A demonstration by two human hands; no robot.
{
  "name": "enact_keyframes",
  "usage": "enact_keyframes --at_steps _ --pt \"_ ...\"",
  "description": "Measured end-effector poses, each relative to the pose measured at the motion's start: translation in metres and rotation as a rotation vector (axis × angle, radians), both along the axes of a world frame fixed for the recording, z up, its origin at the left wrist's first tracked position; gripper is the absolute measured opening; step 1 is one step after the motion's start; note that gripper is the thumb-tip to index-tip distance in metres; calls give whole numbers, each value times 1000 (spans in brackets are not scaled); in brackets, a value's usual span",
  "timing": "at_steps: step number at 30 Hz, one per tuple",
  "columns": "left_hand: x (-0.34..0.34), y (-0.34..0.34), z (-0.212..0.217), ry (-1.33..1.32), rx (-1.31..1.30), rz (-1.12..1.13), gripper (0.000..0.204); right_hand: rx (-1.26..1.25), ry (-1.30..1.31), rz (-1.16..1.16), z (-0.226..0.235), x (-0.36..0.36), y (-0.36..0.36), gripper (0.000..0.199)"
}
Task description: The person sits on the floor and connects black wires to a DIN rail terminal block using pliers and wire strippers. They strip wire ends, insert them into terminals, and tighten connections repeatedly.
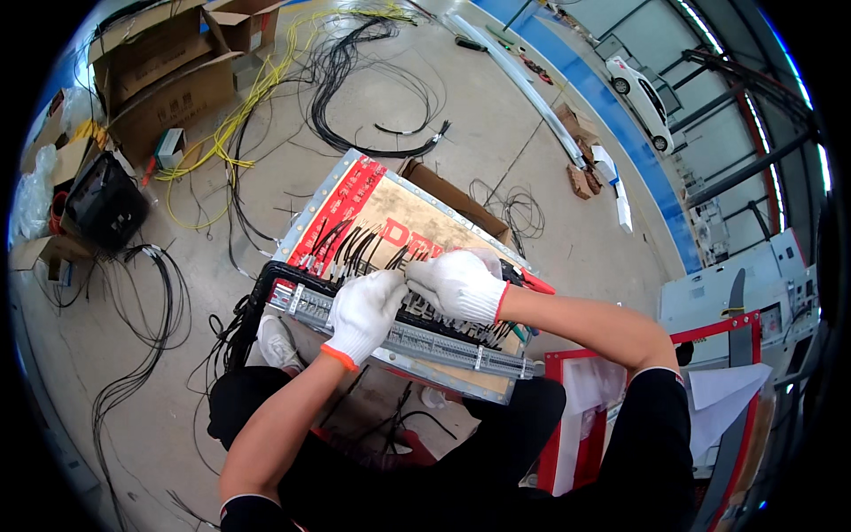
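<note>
I see both gloved hands, left hand (364,312) and right hand (458,284), meeting over black wires (359,248) on a terminal strip (417,341); cardboard board (390,222) beneath.

Long grey terminal strip rail (425,341): lies flat, running diagonally across the near edge of a red-and-tan board (390,222). Thin black wires (350,248) fan from its upper side over the board; a bundled black cable (257,297) curves around its left end.
</note>
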State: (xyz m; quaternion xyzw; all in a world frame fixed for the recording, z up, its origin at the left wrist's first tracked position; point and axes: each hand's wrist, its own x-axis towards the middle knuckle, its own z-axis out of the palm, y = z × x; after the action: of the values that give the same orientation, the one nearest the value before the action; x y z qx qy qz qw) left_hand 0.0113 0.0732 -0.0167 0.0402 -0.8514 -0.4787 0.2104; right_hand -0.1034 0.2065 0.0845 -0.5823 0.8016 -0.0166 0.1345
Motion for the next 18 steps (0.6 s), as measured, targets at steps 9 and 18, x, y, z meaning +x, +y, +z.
enact_keyframes --at_steps 9,18 --pt "-2 -9 6 -76 226 -37 20 -192 -54 -258 2 4 36 30" --pt "0 -9 13 -125 246 -31 23 -269 -102 -358 -2 13 23 24"
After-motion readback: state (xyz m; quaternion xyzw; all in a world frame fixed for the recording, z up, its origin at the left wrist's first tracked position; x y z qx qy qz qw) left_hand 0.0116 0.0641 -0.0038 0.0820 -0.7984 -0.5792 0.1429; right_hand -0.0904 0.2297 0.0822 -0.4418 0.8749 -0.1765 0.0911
